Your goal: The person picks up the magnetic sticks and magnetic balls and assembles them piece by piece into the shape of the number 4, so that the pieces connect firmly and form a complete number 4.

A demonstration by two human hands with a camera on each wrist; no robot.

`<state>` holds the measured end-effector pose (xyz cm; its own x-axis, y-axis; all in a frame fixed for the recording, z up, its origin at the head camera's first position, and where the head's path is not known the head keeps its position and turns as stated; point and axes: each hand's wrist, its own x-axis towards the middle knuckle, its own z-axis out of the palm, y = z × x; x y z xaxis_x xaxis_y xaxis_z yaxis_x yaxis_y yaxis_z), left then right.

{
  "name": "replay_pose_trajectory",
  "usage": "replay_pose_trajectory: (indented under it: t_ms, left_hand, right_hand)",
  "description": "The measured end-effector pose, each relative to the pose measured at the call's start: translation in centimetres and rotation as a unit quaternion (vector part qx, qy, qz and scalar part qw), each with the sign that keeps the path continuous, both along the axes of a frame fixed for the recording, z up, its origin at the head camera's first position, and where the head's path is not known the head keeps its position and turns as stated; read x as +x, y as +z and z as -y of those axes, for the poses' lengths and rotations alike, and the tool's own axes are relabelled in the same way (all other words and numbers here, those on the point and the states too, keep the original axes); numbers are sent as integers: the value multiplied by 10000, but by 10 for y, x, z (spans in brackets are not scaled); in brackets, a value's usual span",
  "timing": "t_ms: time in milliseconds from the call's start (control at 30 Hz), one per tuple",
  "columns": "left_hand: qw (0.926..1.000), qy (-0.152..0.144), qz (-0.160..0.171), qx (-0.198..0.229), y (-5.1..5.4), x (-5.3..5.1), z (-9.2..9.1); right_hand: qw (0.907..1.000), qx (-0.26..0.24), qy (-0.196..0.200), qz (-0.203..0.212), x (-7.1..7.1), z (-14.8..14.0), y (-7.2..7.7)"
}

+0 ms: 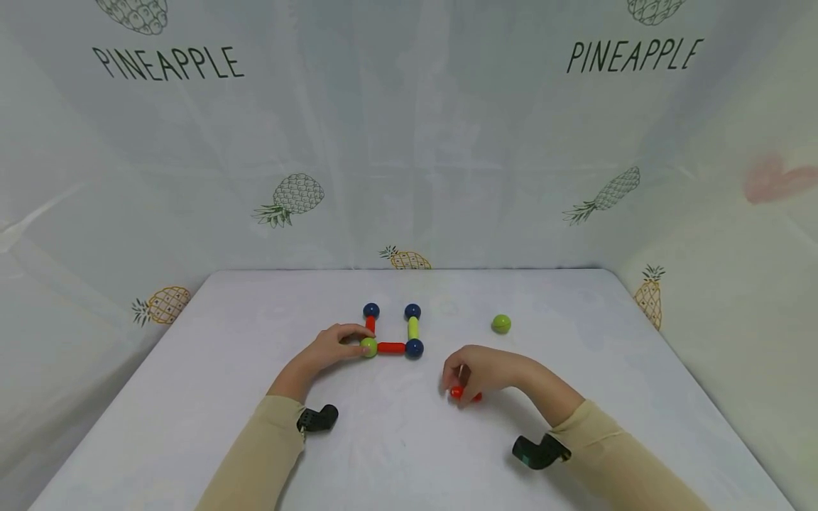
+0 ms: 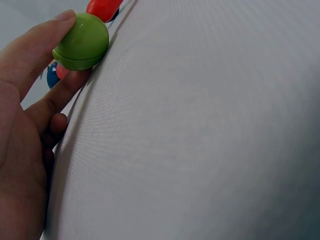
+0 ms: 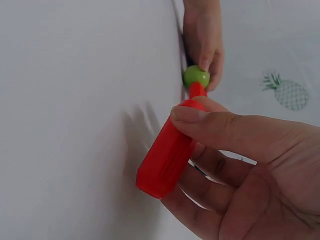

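Note:
My left hand (image 1: pixel 334 346) pinches a green ball (image 1: pixel 368 347) at the left corner of a U-shaped build of balls and rods. From that ball one red rod (image 1: pixel 371 326) runs back to a blue ball (image 1: pixel 371 310), and a second red rod (image 1: pixel 391 348) leads right to another blue ball (image 1: pixel 414 348). A yellow-green rod (image 1: pixel 413 328) joins this one to a rear blue ball (image 1: pixel 412 311). To the right, my right hand (image 1: pixel 487 370) holds a loose red rod (image 3: pixel 167 150) between thumb and fingers, apart from the build and low over the table.
A loose green ball (image 1: pixel 501 323) lies on the white table (image 1: pixel 358 454), behind my right hand. Past the table's back edge hangs a cloth (image 1: pixel 409 142) printed with pineapples. Each wrist carries a small black device (image 1: pixel 540 452).

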<state>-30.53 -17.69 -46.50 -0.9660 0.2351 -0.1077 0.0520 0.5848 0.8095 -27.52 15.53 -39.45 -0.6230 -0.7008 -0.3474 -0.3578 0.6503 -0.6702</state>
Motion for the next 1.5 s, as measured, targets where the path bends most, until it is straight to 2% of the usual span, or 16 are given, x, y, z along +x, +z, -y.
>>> replay_pose_trajectory:
  t_ms: [333, 600, 900, 1133, 1500]
  left_hand:
    - [10000, 18, 40, -43, 1, 1, -2]
    - [10000, -86, -32, 10, 2, 1, -1]
    - [10000, -63, -5, -21, 2, 0, -1]
    - [9999, -72, -16, 80, -1, -1, 0]
    - [10000, -49, 10, 64, 0, 0, 0]
  right_hand:
    - [9988, -465, -123, -37, -3, 8, 5]
    - [9951, -829, -542, -37, -4, 21, -3]
    - [9929, -1003, -639, -17, -6, 33, -9]
    - [9863, -1258, -1055, 138, -6, 41, -14]
    - [9717, -1499, -1821, 96, -5, 53, -25]
